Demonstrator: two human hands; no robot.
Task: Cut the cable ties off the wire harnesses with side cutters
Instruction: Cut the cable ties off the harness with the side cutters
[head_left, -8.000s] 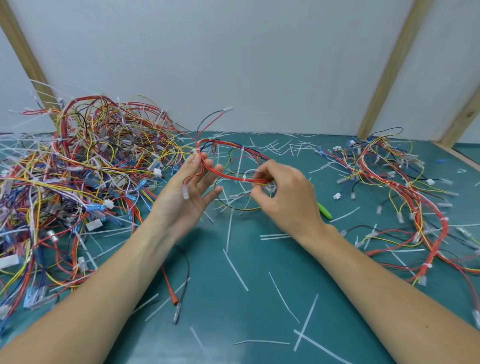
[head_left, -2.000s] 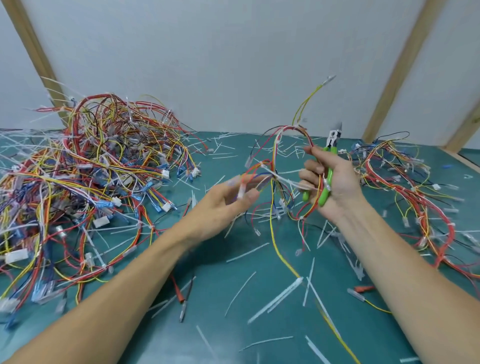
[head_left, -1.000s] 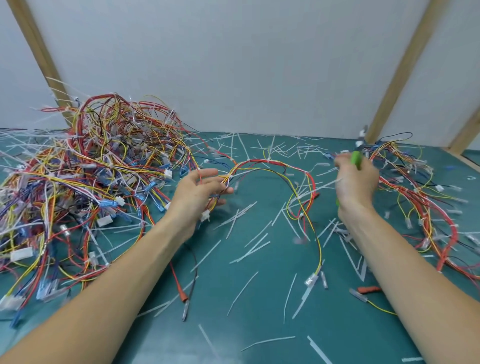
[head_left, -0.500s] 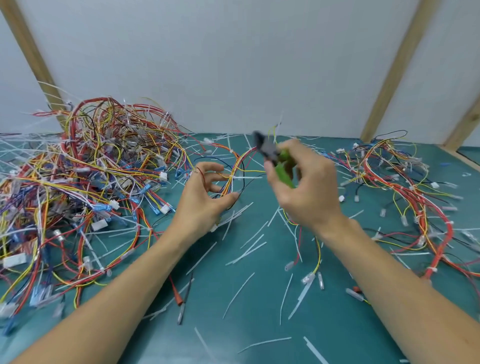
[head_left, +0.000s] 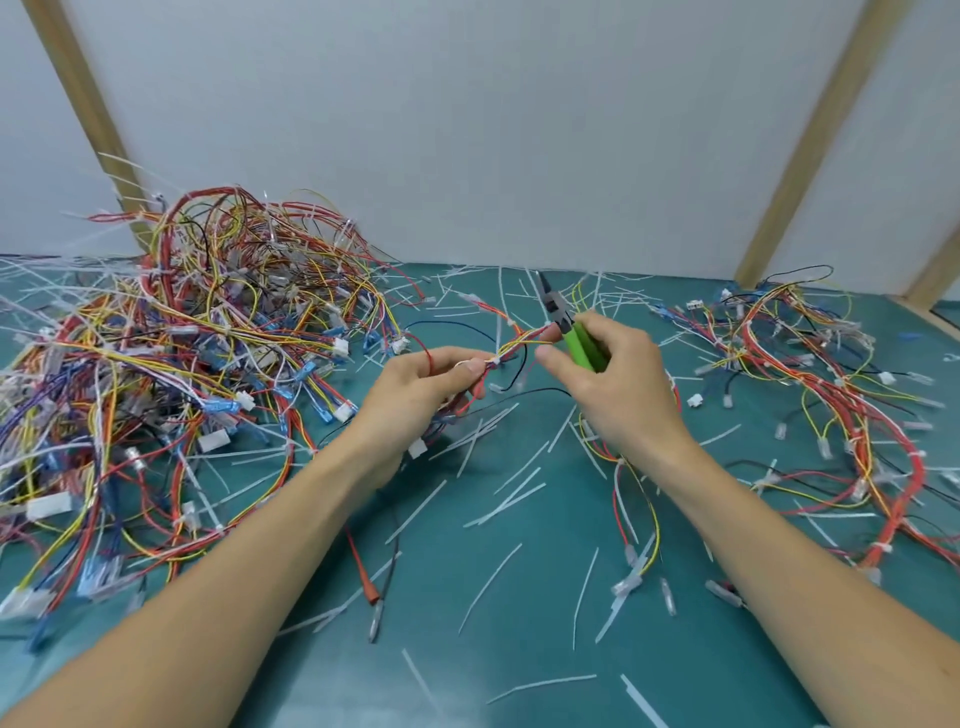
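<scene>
Green work mat (head_left: 467, 691) covers the whole bench, white back wall (head_left: 467, 130) behind with three wooden struts. Two wire piles: big tangled pile (head_left: 171, 364) on the left, taller, many white and blue connectors; flatter pile (head_left: 831, 395) on the right, mostly red and yellow strands. Two hands, one tool, one harness in work. Cut tie offcuts (head_left: 511, 499) scattered across the mat, too many to count.

Held harness (head_left: 511, 340) sits mid-frame between the hands, above the mat. Left hand (head_left: 421, 395) pinches it between thumb and curled fingers, right at a white cable tie (head_left: 496, 359) just past the thumb tip. Wires run from there up-right to the right hand (head_left: 618, 389), which grips the green-handled side cutters (head_left: 569, 325), fingers wrapped round the handles, thumb pointing toward the left hand. Cutter nose points up and away, above the harness; whether the blades are parted cannot be told. Harness tails hang under the right wrist, ending in white connectors (head_left: 626, 582) on the mat.

Loose orange-tipped lead (head_left: 363, 577) lies near the left forearm.
</scene>
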